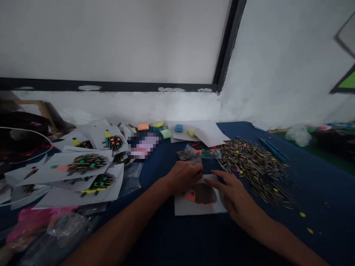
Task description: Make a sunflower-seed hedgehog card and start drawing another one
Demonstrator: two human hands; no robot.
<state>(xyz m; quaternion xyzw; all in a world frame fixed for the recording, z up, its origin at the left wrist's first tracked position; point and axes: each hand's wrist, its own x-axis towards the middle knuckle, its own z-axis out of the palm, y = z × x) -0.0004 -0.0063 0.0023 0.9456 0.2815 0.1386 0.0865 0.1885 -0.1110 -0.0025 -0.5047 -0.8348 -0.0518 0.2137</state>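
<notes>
Head view. Item 1: white sheet (181, 210), flat on the blue tabletop (161, 236) in front of you, betw. & partly under your hands. Bears a figure: grey-brown body (205, 195), plain surface, no seeds made out on it; pink head (190, 197), l. end; pink feet (211, 205) below.

Item 2: your left hand (186, 176), over sheet's upper l. part, fingers curled in; can't tell if they pinch anything, tips hidden/blurred.

Item 3: your right hand (230, 190), at sheet's r. side, fingers spread, foremost tips by body's top edge; nothing seen in its grasp.

Step in hand (judgement): close work at body's upper edge, base shape & pink parts apparently in place. Next move prob. calls for light fingertips, sheet kept steady, r. wrist clear of the figure.

Item 4: clear bag (211, 153) w/ green contents, just beyond sheet.

Item 5: striped seed pile (244, 157), to your r., w/ yellow & pink bits; blue tweezers-like tool (274, 149) at its far edge.

Item 6: blue packet (179, 128) & orange packet (143, 127), far side.

Item 7: sheets w/ seed-covered figures (88, 162), overlapping, to your l.
</notes>
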